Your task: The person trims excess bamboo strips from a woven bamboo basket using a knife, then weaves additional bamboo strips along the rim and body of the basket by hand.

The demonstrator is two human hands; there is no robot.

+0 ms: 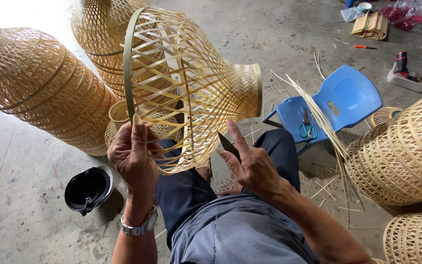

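Observation:
My left hand (132,152) grips the wide rim of an open-weave bamboo lampshade (191,83), which I hold tilted over my lap with its narrow neck pointing right. My right hand (251,164) holds a small dark blade (228,145) close to the lower edge of the weave, with the fingers partly spread. A metal watch (140,226) is on my left wrist. My knees, in dark trousers, sit below the lampshade.
Finished woven bamboo shades stand at the left (40,88), behind (98,34) and at the right (406,151). A blue plastic chair (340,100) carries green-handled scissors (307,129) and loose bamboo strips (318,117). A black bowl (88,188) lies on the concrete floor.

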